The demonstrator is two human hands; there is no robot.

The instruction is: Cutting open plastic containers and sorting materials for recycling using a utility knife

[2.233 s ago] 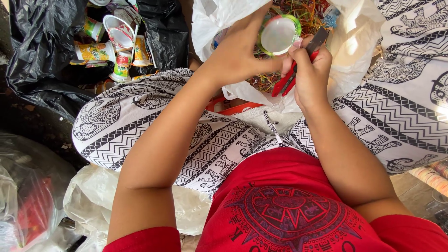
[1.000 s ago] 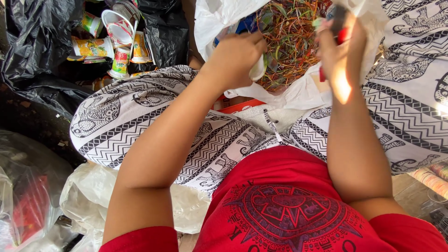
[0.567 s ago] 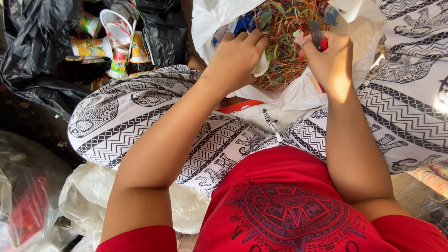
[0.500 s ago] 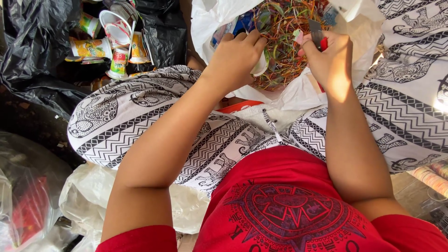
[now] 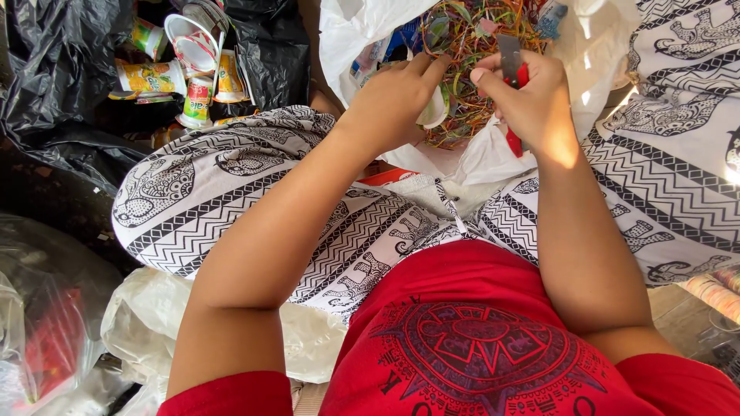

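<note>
My left hand (image 5: pixel 393 96) grips a small white cup (image 5: pixel 434 110) at the mouth of a white plastic bag (image 5: pixel 493 150) lying between my knees. The bag holds a tangle of thin coloured strips (image 5: pixel 470 38), green, orange and red. My right hand (image 5: pixel 532 100) is closed around red-handled scissors (image 5: pixel 512 73), their dark blades pointing up beside the tangle. The two hands are close together, thumbs nearly touching. I sit cross-legged in black-and-white patterned trousers (image 5: pixel 231 185) and a red shirt.
A black plastic bag (image 5: pixel 54 85) at the upper left holds several used printed paper cups (image 5: pixel 185 69). Clear and white plastic bags (image 5: pixel 139 323) lie at my lower left. A rolled paper item (image 5: pixel 713 289) sits at the right edge.
A round white cup seen face-on in my left hand earlier has dropped lower against the bag. My right hand rose with the scissors, then came back down beside the left.
</note>
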